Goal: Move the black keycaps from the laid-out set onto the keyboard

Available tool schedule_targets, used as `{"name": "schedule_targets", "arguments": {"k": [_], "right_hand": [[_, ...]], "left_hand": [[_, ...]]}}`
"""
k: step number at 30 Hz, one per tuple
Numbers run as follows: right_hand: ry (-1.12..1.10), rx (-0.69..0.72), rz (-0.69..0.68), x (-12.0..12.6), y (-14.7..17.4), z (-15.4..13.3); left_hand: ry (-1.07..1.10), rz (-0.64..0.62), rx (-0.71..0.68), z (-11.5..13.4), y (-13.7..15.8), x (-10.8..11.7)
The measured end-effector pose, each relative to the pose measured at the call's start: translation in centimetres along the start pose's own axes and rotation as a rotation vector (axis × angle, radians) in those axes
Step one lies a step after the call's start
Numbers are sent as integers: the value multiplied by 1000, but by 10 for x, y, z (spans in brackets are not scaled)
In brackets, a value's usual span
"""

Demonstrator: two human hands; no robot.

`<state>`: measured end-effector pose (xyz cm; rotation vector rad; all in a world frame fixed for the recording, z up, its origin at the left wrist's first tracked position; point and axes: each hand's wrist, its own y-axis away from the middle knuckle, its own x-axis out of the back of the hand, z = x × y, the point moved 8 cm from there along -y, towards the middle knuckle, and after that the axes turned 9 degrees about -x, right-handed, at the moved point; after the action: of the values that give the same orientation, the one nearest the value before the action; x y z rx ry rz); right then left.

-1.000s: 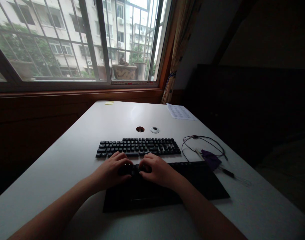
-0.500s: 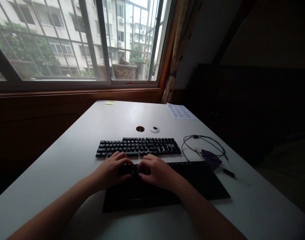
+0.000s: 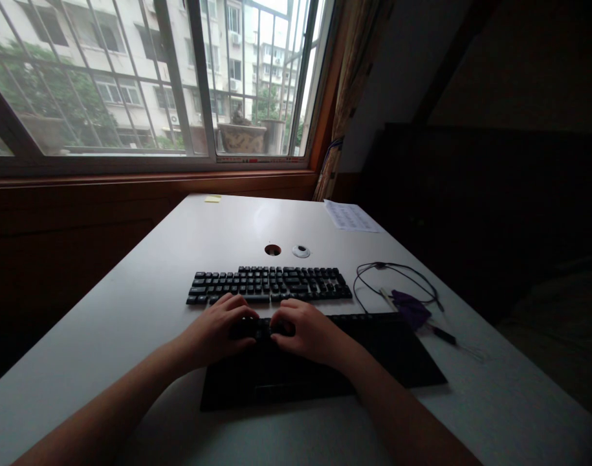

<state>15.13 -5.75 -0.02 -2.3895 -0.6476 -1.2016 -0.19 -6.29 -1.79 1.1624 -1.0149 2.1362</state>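
Observation:
A black keyboard (image 3: pixel 397 356) lies flat on the white desk, its front part mostly dark and without raised keys. My left hand (image 3: pixel 218 330) grips its far left part, thumb on the near side and curled fingers on the far side. Beside it, my right hand (image 3: pixel 308 331) is bent over the same strip, thumb and forefinger drawn together at a few dark keys. Whatever is between those right fingertips is too dark to make out. Just behind both hands, loose black keycaps (image 3: pixel 271 282) are laid out in keyboard-like rows on the desk.
A looped black cable (image 3: pixel 397 265), a purple cloth (image 3: pixel 409 310) and a wire tool with a black handle (image 3: pixel 444 334) lie to the right. Farther back are a cable hole (image 3: pixel 272 250), a round cover (image 3: pixel 301 251), printed paper (image 3: pixel 351 217) and a yellow note (image 3: pixel 213 199).
My right hand has shifted very slightly to the right over the keyboard. My left hand, the keyboard and the keycap rows look the same.

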Motion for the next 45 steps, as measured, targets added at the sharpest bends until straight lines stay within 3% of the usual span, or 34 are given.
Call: {"name": "schedule_targets", "arguments": {"k": [13,45], "right_hand": [[175,24,6,-5,3,-7],[147,-16,-34,-1,4,-8]], "left_hand": [[-2,-14,12,2,-1,2],[-8,-21,20,0,1,0]]}}
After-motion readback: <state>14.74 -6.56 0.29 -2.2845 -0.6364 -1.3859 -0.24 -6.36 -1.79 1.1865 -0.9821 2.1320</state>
